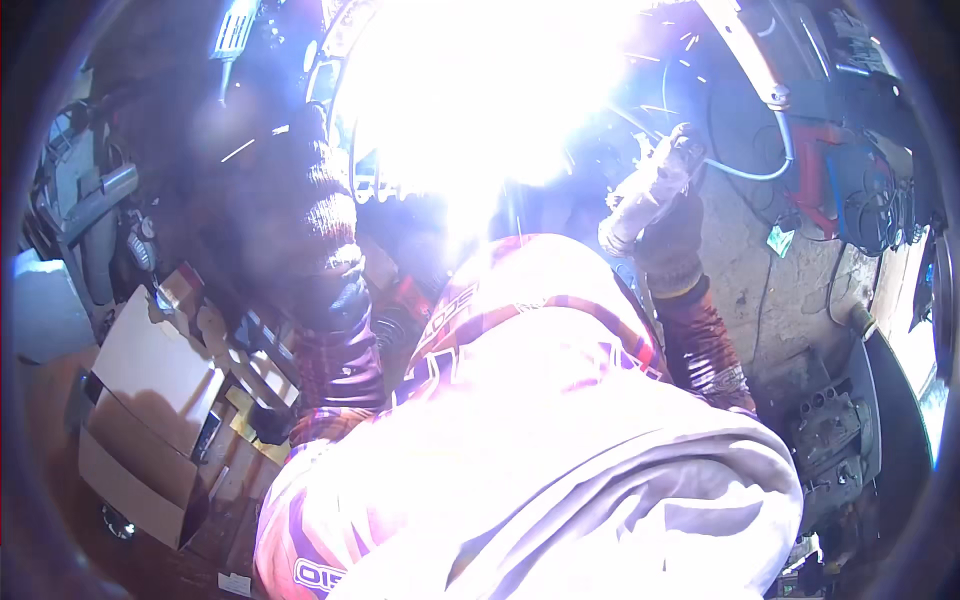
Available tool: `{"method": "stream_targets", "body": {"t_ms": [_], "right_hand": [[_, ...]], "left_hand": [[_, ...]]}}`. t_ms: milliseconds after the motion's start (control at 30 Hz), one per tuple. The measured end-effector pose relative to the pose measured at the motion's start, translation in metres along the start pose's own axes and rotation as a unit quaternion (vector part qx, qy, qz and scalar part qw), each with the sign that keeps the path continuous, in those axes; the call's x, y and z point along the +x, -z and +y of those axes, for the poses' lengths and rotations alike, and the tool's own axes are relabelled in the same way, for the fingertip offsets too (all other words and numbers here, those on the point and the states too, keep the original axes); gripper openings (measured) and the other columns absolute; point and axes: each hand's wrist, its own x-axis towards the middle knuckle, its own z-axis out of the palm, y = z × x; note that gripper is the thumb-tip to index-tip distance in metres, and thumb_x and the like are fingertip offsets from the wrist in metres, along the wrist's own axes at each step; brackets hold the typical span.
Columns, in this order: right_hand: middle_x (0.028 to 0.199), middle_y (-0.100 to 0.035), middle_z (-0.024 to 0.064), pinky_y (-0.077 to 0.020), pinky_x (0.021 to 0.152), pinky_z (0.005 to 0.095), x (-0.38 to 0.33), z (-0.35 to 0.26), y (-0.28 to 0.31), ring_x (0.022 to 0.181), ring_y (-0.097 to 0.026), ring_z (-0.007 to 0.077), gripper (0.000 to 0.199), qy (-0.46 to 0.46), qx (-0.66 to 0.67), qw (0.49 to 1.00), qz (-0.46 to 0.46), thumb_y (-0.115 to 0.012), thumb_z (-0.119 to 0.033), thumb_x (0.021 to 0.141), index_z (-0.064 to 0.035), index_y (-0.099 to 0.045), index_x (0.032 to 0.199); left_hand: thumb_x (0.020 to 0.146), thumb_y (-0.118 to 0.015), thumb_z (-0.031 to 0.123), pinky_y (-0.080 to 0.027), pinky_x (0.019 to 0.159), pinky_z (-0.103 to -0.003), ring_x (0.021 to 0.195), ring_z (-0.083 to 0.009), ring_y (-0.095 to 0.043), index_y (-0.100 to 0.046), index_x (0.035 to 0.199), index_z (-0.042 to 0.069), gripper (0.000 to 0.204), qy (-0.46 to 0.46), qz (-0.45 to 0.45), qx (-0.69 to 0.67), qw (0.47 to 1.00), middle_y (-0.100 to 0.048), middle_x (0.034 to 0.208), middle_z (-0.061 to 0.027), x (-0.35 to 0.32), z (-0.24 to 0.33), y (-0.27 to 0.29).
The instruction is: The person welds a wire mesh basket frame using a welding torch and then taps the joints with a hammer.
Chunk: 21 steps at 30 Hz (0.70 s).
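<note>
While a white glare (480,90) is hiding the middle, the gloved right hand (655,190) is pointing toward it beside a thin rod (637,123), maybe to aim. The left hand (328,190) is lying by the curved metal rim (362,185) at the glare's left edge, maybe to steady it. Both hands' fingers are showing too poorly to tell their grip.
</note>
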Motion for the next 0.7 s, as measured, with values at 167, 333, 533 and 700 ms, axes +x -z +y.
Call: {"method": "stream_targets", "body": {"t_ms": [167,333,533,700], "right_hand": [[0.097,-0.065,0.0073,-0.0520,0.075,0.0327,-0.005,0.018,-0.002,0.090,-0.065,0.0200,0.032,-0.038,0.037,0.999,0.006,-0.059,-0.023,0.091,-0.0054,-0.052,0.116],[0.103,-0.063,0.0105,-0.0514,0.079,0.0352,-0.008,0.024,-0.008,0.091,-0.064,0.0229,0.041,-0.085,0.152,0.983,0.052,-0.059,-0.023,0.092,-0.0033,-0.049,0.126],[0.085,-0.063,0.0078,-0.0518,0.067,0.0340,-0.007,0.013,-0.002,0.073,-0.063,0.0193,0.028,-0.016,0.078,0.996,0.029,-0.062,-0.021,0.090,-0.0039,-0.051,0.109],[0.101,-0.067,0.0182,-0.0523,0.082,0.0377,-0.017,0.042,-0.006,0.096,-0.068,0.0344,0.053,-0.088,0.065,0.994,0.007,-0.074,-0.028,0.072,-0.0018,-0.057,0.115]], "left_hand": [[0.079,-0.067,0.003,-0.048,0.069,-0.034,0.080,-0.0227,-0.059,-0.063,0.108,0.015,0.031,0.071,0.074,-0.246,0.964,-0.055,0.082,-0.0062,0.009,-0.002,0.002],[0.084,-0.069,0.008,-0.048,0.071,-0.037,0.081,-0.0263,-0.060,-0.063,0.111,0.014,0.028,0.064,0.128,-0.237,0.961,-0.058,0.087,-0.0089,0.007,-0.002,0.003],[0.088,-0.067,0.012,-0.049,0.073,-0.036,0.083,-0.0269,-0.061,-0.067,0.106,0.009,0.018,0.089,0.090,-0.261,0.957,-0.061,0.090,-0.0116,0.006,0.000,0.001],[0.089,-0.067,0.015,-0.052,0.065,-0.038,0.080,-0.0310,-0.066,-0.065,0.109,0.010,0.021,0.216,-0.002,-0.429,0.877,-0.065,0.090,-0.0148,0.004,0.002,0.000]]}}
